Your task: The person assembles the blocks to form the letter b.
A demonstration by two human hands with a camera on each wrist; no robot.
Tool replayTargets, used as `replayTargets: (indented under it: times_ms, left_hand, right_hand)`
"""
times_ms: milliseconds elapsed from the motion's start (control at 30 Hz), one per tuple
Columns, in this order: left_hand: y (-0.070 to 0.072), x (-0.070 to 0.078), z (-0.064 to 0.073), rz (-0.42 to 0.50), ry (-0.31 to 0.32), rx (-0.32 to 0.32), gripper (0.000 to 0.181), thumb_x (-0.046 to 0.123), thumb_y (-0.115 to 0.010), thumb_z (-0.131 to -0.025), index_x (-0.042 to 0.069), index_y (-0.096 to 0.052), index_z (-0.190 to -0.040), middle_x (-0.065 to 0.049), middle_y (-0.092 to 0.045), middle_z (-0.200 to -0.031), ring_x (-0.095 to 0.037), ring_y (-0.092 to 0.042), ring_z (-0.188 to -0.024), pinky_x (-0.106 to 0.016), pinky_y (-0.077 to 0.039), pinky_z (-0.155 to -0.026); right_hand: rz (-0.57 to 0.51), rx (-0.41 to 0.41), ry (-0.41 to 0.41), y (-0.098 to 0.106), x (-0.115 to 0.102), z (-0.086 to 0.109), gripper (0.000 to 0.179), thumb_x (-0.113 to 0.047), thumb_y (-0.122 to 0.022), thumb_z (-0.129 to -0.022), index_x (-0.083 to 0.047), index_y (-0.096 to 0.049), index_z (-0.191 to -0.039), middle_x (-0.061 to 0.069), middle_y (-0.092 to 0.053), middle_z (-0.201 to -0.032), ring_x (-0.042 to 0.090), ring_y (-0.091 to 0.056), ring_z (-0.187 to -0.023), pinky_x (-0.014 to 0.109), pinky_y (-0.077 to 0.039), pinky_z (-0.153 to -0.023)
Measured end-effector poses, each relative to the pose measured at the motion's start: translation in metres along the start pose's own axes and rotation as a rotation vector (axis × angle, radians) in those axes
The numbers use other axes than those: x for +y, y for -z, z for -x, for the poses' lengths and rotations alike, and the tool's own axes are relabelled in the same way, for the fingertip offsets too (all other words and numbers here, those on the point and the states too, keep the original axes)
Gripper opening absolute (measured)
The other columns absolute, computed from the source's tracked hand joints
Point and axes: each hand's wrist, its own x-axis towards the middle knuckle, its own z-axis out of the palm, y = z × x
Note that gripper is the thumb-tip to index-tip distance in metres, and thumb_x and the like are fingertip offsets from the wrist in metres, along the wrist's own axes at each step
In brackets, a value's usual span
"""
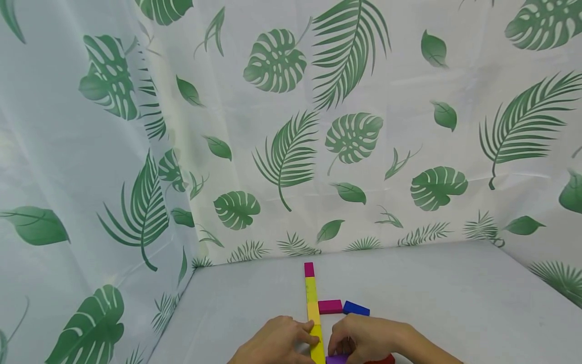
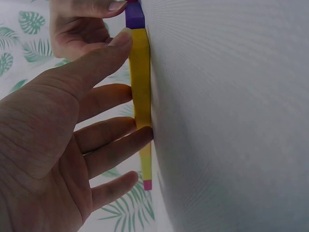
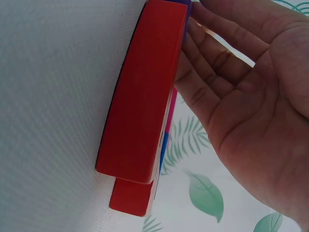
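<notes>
A straight row of yellow blocks [image 1: 311,290] lies flat, with a magenta block [image 1: 309,269] at its far end. My left hand [image 1: 277,341] is beside the row's near part, its fairly straight fingers touching the yellow side in the left wrist view. At the row's near end is a purple block [image 2: 135,17], close to my left thumb tip. My right hand [image 1: 368,337] bends over this purple block and pinches it with its fingertips. Red blocks [image 3: 140,96] lie under and beside the right palm, partly hidden in the head view.
Another magenta block [image 1: 330,307] extends to the right from the yellow row, and a blue block [image 1: 356,308] is angled beyond it. The pale table [image 1: 454,293] meets a leaf-printed curtain [image 1: 400,202] at the back and sides.
</notes>
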Motion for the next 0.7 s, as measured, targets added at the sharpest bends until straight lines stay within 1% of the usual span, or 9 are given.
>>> replayTargets:
  times_ms: [233,367,433,500,600,700]
  left_hand:
    - [-0.001,-0.001,0.000,-0.010,-0.006,-0.004,0.039,0.051,-0.081,-0.086,0.036,-0.077,-0.122,0.015,-0.068,-0.135,0.005,-0.065,-0.101,-0.024,-0.055,-0.096]
    - [0.000,0.000,-0.001,-0.018,-0.002,-0.008,0.039,0.052,-0.081,-0.086,0.036,-0.077,-0.122,0.014,-0.069,-0.135,0.004,-0.066,-0.102,-0.025,-0.055,-0.096]
    - [0.000,0.000,-0.001,-0.019,0.001,-0.010,0.039,0.052,-0.081,-0.086,0.037,-0.077,-0.122,0.014,-0.069,-0.135,0.004,-0.066,-0.104,-0.025,-0.055,-0.096]
    - [0.000,0.001,-0.001,-0.016,0.008,-0.014,0.038,0.052,-0.081,-0.087,0.037,-0.077,-0.122,0.015,-0.068,-0.135,0.004,-0.066,-0.105,-0.024,-0.055,-0.096]
    - [0.000,0.002,-0.001,-0.004,0.029,-0.024,0.037,0.050,-0.081,-0.086,0.039,-0.077,-0.121,0.017,-0.068,-0.135,0.004,-0.065,-0.107,-0.025,-0.055,-0.095]
    - [0.000,0.003,0.000,0.006,0.054,-0.030,0.036,0.049,-0.083,-0.085,0.040,-0.077,-0.120,0.019,-0.068,-0.134,0.003,-0.064,-0.107,-0.025,-0.055,-0.095]
  right_hand:
    - [0.008,-0.006,-0.002,0.001,0.000,0.001,0.030,-0.014,-0.079,-0.092,-0.022,-0.077,-0.121,-0.014,-0.071,-0.102,-0.005,-0.063,-0.082,0.017,-0.057,-0.080]
    - [0.020,0.016,-0.040,0.009,-0.002,0.006,0.029,-0.017,-0.081,-0.090,-0.022,-0.076,-0.118,-0.015,-0.070,-0.100,-0.002,-0.063,-0.085,0.019,-0.057,-0.078]
    - [0.025,0.028,-0.087,0.015,-0.004,0.012,0.030,-0.017,-0.083,-0.088,-0.024,-0.076,-0.116,-0.015,-0.070,-0.098,-0.001,-0.063,-0.086,0.020,-0.057,-0.077]
    - [0.039,0.025,-0.151,0.021,-0.007,0.018,0.032,-0.014,-0.085,-0.085,-0.027,-0.076,-0.113,-0.015,-0.069,-0.096,0.001,-0.062,-0.086,0.021,-0.056,-0.076]
    - [0.065,-0.002,-0.288,0.027,-0.011,0.026,0.037,-0.007,-0.087,-0.080,-0.031,-0.076,-0.106,-0.015,-0.067,-0.092,0.004,-0.060,-0.084,0.022,-0.053,-0.075]
    - [0.095,-0.038,-0.407,0.028,-0.014,0.030,0.042,-0.001,-0.088,-0.077,-0.034,-0.075,-0.100,-0.014,-0.065,-0.088,0.006,-0.058,-0.082,0.022,-0.052,-0.072]
